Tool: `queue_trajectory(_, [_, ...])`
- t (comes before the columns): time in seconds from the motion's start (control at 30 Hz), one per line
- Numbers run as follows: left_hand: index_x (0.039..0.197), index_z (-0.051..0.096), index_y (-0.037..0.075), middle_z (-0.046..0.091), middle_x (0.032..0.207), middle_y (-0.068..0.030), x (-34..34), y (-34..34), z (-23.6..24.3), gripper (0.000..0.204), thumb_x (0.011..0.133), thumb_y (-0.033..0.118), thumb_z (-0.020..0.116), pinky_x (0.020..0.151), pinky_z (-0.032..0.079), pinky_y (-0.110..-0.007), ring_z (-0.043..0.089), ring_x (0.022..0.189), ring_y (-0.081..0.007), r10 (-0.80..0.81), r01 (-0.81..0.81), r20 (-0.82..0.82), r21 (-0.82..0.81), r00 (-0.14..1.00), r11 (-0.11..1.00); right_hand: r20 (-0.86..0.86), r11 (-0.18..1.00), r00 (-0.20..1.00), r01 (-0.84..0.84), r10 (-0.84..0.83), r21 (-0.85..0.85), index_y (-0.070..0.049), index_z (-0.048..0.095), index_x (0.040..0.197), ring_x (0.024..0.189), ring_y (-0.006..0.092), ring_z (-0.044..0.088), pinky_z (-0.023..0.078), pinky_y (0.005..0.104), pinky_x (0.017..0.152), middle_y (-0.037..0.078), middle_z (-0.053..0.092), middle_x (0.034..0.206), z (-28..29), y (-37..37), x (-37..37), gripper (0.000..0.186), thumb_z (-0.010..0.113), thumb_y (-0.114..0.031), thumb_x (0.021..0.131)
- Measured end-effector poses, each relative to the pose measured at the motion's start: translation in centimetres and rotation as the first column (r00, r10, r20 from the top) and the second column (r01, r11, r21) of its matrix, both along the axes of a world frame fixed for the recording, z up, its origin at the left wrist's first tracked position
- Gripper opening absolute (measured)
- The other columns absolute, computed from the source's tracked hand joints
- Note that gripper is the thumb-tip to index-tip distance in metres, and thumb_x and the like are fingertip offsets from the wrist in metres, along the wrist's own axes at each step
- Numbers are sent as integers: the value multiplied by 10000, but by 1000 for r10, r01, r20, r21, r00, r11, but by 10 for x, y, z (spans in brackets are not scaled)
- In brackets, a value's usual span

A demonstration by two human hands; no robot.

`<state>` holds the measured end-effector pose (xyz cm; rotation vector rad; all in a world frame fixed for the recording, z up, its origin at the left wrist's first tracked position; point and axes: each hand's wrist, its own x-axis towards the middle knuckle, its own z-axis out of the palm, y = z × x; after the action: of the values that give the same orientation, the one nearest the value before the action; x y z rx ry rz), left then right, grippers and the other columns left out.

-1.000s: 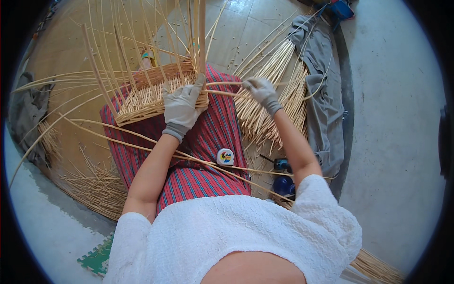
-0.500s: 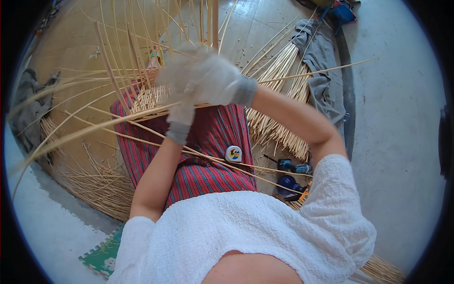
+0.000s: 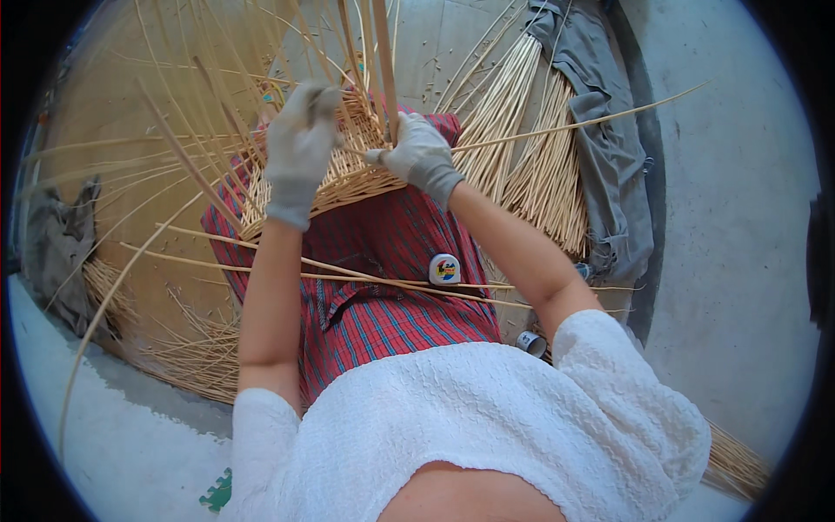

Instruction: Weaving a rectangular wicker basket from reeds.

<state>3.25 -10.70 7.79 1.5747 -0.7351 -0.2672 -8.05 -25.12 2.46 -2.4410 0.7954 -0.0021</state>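
White short-sleeved top (image 3: 487,409), crinkled weave, worn by the person. Striped cloth (image 3: 391,326), red with blue and pale lines, spread over the lap. Tape measure (image 3: 444,269), 1, white case with coloured label, resting on the cloth toward its right side. Loose rods (image 3: 391,280), at least 2, pale, long, lying crosswise on the lap and crossing near the tape measure. Left hand (image 3: 300,139), in a pale glove with grey cuff, raised over the left-centre of the work; fingers curled and blurred, whether gripping anything cannot be told. Right hand (image 3: 420,152), likewise gloved, closed on the right end of the work, thumb against a thick stake (image 3: 384,61). Wicker basket (image 3: 348,191), unfinished, low woven wall, at the far end of the lap cloth, beneath and between the hands; numerous tall stakes standing from it, some leaning left. Weaving rod (image 3: 557,131), 1, running from the right hand out to the right. On the floor at right, a large spread of pale rods (image 3: 548,165) beside and partly on grey fabric (image 3: 613,174). At left, a crumpled dark-grey cloth (image 3: 56,248). Beyond, wood scraps scattered on the floor.
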Motion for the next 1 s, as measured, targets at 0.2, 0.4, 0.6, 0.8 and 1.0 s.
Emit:
queue_trajectory(0.2, [979, 606, 60, 655, 734, -40, 35, -101, 49, 270, 990, 328, 631, 529, 511, -302, 638, 603, -130, 275, -275, -7, 19, 961, 961, 242, 953, 954, 228, -178, -198, -103, 614, 939, 825, 334, 637, 502, 471, 741, 141, 599, 886, -36, 19, 1, 286, 729, -346, 844])
queue_trajectory(0.4, [1385, 541, 123, 642, 1264, -155, 118, -88, -112, 473, 924, 226, 558, 1110, 366, -457, 591, 1201, -305, -54, -323, 598, 504, 800, 802, 387, 982, 921, 110, -44, -151, -101, 652, 1091, 871, 368, 665, 515, 480, 747, 146, 669, 939, -19, 84, 50, 314, 675, -250, 815])
queue_trajectory(0.6, [1310, 584, 111, 624, 1160, -163, -74, 92, -21, 444, 899, 236, 697, 920, 501, -416, 625, 1063, -350, -241, 225, 91, 160, 966, 961, 334, 978, 920, 208, -205, 29, -40, 662, 1052, 892, 346, 651, 511, 427, 790, 166, 667, 989, -40, 3, -13, 275, 708, -199, 833])
queue_trajectory(0.8, [1020, 688, 261, 641, 1011, 16, -35, 207, -95, 241, 786, 303, 727, 1068, 356, -439, 606, 1039, -194, -385, -274, 519, 800, 763, 535, 621, 965, 778, -226, 95, 135, 5, 631, 1181, 1020, 275, 636, 534, 361, 830, 162, 590, 1258, 39, 100, -63, 316, 682, -151, 911])
queue_trajectory(1.0, [965, 688, 220, 626, 813, 6, -58, 160, -15, 156, 825, 287, 696, 821, 444, -371, 641, 851, -201, -409, 31, 526, 586, 746, 810, 322, 171, 946, -311, -44, 935, -17, 419, 1436, 970, 150, 637, 532, 287, 793, 130, 624, 1194, 39, 170, -104, 515, 460, -363, 1057])
